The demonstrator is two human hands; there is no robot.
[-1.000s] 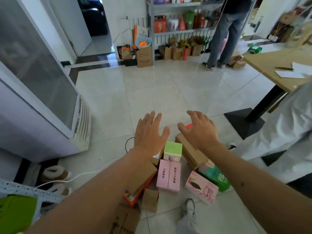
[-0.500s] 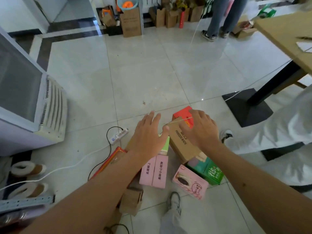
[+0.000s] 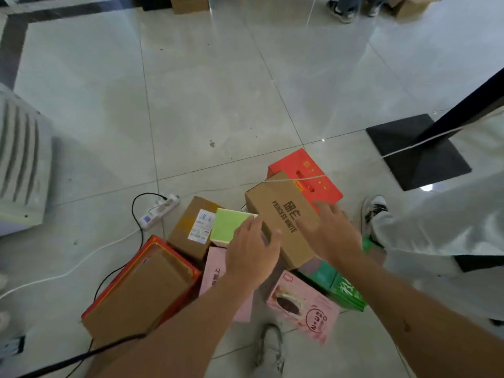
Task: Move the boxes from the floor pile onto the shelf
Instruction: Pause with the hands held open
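So I'm looking down at the floor pile through the head cam, and the thing to go by is the long brown cardboard box with "PRINCESS WHITE" printed on it, sitting tilted on top of the heap. Both hands are at that box.

The left hand is at its near-left edge, fingers spread fairly wide and loosely bent, tips over the spot where the box meets the little green box. I can't tell if it's actually touching yet; it isn't wrapped around anything. The right hand is on the box's right side, fingers mostly straight and splayed, lying against the top right edge, no grip I can see.

Around the brown box:
- red box with a handle slot, just behind it and partly tucked under its far end
- the green box touching its left side, and left of that a plain carton with a white label
- a pink box just in front and left, mostly hidden by my left forearm
- a pink snack box in front of it, near a grey shoe
- a dark green box under its near-right end
- further left, a flat brown box lying in a red tray-like lid

A white power strip with a black cable lies on the tiles left of the pile. Right of the brown box there's someone in light trousers, and behind them a black table base.
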